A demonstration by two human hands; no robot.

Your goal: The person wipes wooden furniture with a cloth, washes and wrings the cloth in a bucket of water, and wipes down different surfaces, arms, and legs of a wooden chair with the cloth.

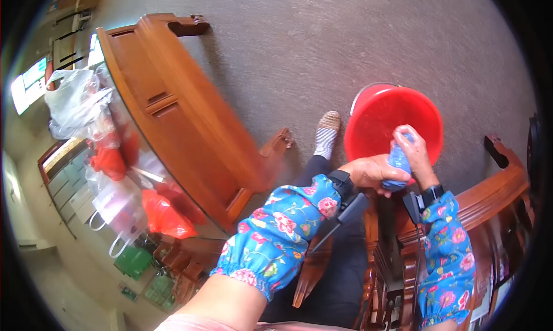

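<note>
A bunched blue cloth [398,160] is gripped between my two hands, over the near edge of a red bucket [368,129]. My left hand [371,171] closes round the lower end of the cloth. On its upper end, above the bucket's opening, my right hand [416,152] is wrapped with fingers bent. Blue flowered sleeve covers and dark straps are on both forearms. The bucket stands on the grey floor, with its metal handle lying at the far left rim. What lies at the bottom of the bucket cannot be made out.
A wooden table [178,118] with a glass top stands at the left, bearing plastic bags [80,103] and a red bag [167,214]. Carved wooden furniture [484,198] is at the right. My foot [328,123] rests on the floor beside the bucket.
</note>
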